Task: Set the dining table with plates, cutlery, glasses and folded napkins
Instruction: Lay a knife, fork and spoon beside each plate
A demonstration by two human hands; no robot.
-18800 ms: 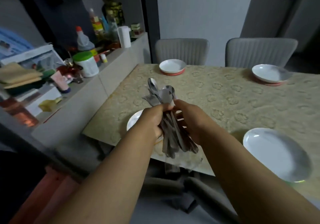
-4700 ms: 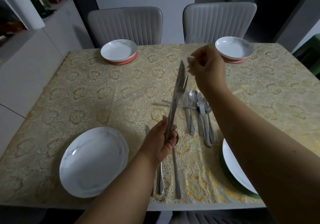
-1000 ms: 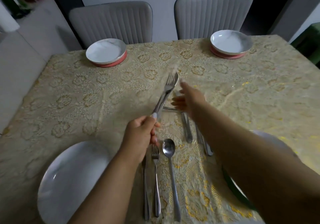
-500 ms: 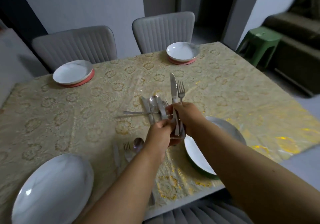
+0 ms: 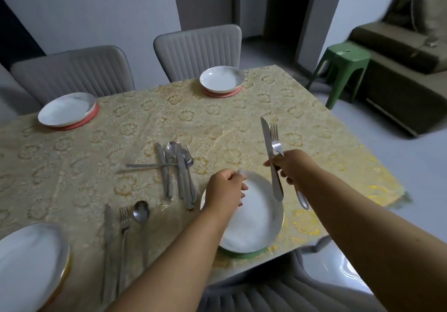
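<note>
My right hand [image 5: 289, 166] grips a knife [image 5: 266, 137] and a fork [image 5: 275, 140] together, tips up, above the far right rim of the near right plate [image 5: 258, 222]. That plate sits on a green mat. My left hand [image 5: 225, 192] hovers curled over the plate's left rim, with nothing seen in it. A loose pile of cutlery [image 5: 177, 169] lies left of the plate. Further left a knife [image 5: 108, 234], fork [image 5: 123, 224] and spoon [image 5: 141, 212] lie side by side beside the near left plate [image 5: 26, 261]. Two far plates [image 5: 65, 109] [image 5: 221, 80] sit on red mats.
The table [image 5: 145, 123] wears a yellow patterned cloth; its right edge drops off just past my right hand. Two grey chairs [image 5: 72, 70] [image 5: 198, 48] stand at the far side and one [image 5: 254, 294] below me. A green stool [image 5: 343, 62] and a sofa [image 5: 399, 45] stand to the right.
My left hand has let go of the knife and fork; my right hand has carried them to the right of the near right plate. My view has swung right.
</note>
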